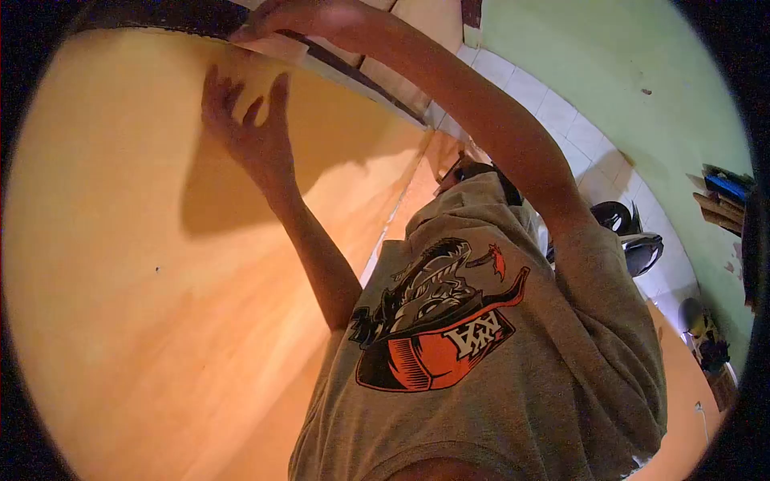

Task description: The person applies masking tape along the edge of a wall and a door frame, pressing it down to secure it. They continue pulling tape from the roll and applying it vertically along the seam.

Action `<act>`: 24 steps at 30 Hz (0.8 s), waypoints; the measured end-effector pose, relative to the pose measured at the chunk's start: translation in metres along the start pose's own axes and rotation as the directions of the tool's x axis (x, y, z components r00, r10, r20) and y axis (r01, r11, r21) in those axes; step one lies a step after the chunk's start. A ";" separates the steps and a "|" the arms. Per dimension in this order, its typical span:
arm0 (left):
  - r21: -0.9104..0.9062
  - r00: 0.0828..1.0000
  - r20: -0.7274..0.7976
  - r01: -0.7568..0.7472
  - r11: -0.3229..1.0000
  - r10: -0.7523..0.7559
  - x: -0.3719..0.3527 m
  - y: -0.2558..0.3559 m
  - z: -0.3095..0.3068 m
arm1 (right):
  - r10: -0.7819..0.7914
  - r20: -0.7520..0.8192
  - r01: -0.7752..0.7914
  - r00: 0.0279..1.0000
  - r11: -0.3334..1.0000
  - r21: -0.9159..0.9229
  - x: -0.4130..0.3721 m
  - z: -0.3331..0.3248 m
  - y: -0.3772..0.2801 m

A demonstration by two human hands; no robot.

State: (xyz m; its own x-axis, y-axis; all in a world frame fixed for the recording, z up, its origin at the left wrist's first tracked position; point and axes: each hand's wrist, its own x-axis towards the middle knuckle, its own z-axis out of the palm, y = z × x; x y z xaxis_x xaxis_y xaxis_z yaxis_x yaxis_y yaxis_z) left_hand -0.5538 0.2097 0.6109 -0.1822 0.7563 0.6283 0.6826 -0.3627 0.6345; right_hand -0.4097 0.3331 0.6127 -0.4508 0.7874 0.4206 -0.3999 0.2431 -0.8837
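Observation:
My left hand [250, 136] is raised in front of the orange-yellow wall [120, 160]. Its fingers are curved and apart, with the thumb standing off to the right and nothing between them. A shadow falls on the wall beside it. Higher up, my right hand [309, 20] reaches across to the dark edge [152, 20] along the top of the wall. Its fingers are bent together, fingertips right at that edge beside a thin pale strip [285, 50]. I cannot tell what, if anything, they pinch.
My printed shirt [449, 321] fills the lower middle. White floor tiles [561, 120] run along a pale green wall [626, 64]. Dark objects [642, 250] stand on the floor at right, and blue and brown items [726, 188] hang near the right edge.

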 end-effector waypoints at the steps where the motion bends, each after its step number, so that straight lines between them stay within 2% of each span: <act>1: 0.009 1.000 0.003 0.002 1.000 -0.002 0.001 0.008 0.005 | 0.109 0.009 -0.107 0.994 0.988 -0.114 0.004 -0.001 0.001; 3: 0.171 0.990 0.084 -0.128 0.977 0.115 0.007 0.015 0.017 | 0.108 0.006 -0.107 0.994 0.991 -0.077 0.008 0.004 0.006; 4: 0.175 0.988 0.090 -0.136 0.975 0.122 0.011 0.013 0.020 | 0.105 -0.003 -0.105 0.994 0.993 -0.051 0.011 0.005 0.007; 6: 0.043 0.997 -0.017 -0.081 0.996 0.081 0.018 0.010 0.027 | 0.105 -0.029 -0.105 0.994 0.994 0.000 0.013 0.004 0.011; 8: 0.112 0.990 0.059 -0.136 0.984 0.130 0.025 0.004 0.026 | 0.108 -0.058 -0.107 0.992 0.994 0.033 0.020 0.000 0.028; 9: 0.175 0.978 0.124 -0.190 0.966 0.170 0.029 0.001 0.025 | -0.386 0.058 0.389 0.921 0.898 -0.206 0.029 -0.010 0.048; 10: 0.171 0.975 0.134 -0.197 0.965 0.175 0.031 -0.003 0.025 | -0.581 0.167 0.602 0.796 0.739 -0.303 0.027 -0.014 0.048; 11: 0.196 0.956 0.136 -0.282 0.939 0.259 0.032 -0.008 0.025 | -0.738 0.266 0.774 0.620 0.521 -0.359 0.025 -0.018 0.048; 12: 0.218 0.930 0.141 -0.364 0.905 0.340 0.033 -0.009 0.025 | -0.381 0.177 0.421 0.907 0.825 -0.378 0.010 -0.015 0.034; 13: 0.214 0.928 0.151 -0.367 0.905 0.340 0.034 -0.010 0.025 | -0.158 0.136 0.198 0.978 0.911 -0.363 0.007 -0.019 0.040; 14: 0.311 0.905 0.141 -0.425 0.850 0.401 0.033 -0.012 0.025 | 0.073 0.087 -0.039 0.994 0.938 -0.345 0.002 -0.021 0.042; 15: 0.407 0.877 0.138 -0.474 0.781 0.461 0.032 -0.011 0.025 | -0.175 -0.032 0.114 0.984 0.756 -0.644 0.007 -0.034 0.083; 16: 0.407 0.877 0.142 -0.474 0.781 0.459 0.032 -0.011 0.025 | -0.435 -0.051 0.170 0.899 0.453 -0.875 0.006 -0.038 0.114; 18: 0.427 0.877 0.138 -0.471 0.772 0.460 0.032 -0.014 0.023 | -0.246 -0.013 0.075 0.969 0.346 -0.935 -0.046 -0.051 0.133; 19: 0.433 0.878 0.141 -0.470 0.769 0.457 0.032 -0.014 0.022 | -0.035 -0.076 -0.037 0.996 0.622 -0.782 -0.058 -0.048 0.137; 20: 0.379 0.884 0.131 -0.463 0.801 0.449 0.031 -0.012 0.023 | 0.186 -0.074 -0.195 0.980 0.811 -0.552 -0.066 -0.044 0.143; 21: 0.320 0.890 0.121 -0.455 0.831 0.440 0.031 -0.010 0.024 | 0.187 -0.077 -0.198 0.979 0.815 -0.545 -0.066 -0.040 0.160; 22: 0.320 0.888 0.125 -0.458 0.829 0.442 0.032 -0.008 0.026 | 0.194 -0.015 -0.173 0.981 0.831 -0.529 -0.059 -0.042 0.183; 24: 0.377 0.854 0.172 -0.518 0.768 0.491 0.033 -0.004 0.026 | 0.199 0.052 -0.145 0.979 0.846 -0.514 -0.052 -0.047 0.190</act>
State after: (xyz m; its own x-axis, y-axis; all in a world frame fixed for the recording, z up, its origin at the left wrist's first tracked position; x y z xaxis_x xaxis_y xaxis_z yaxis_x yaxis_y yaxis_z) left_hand -0.5438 0.2503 0.6170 0.3013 0.5616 0.7706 0.8856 -0.4644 -0.0079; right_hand -0.4250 0.3650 0.4135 -0.5625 0.7893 0.2463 0.1369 0.3827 -0.9137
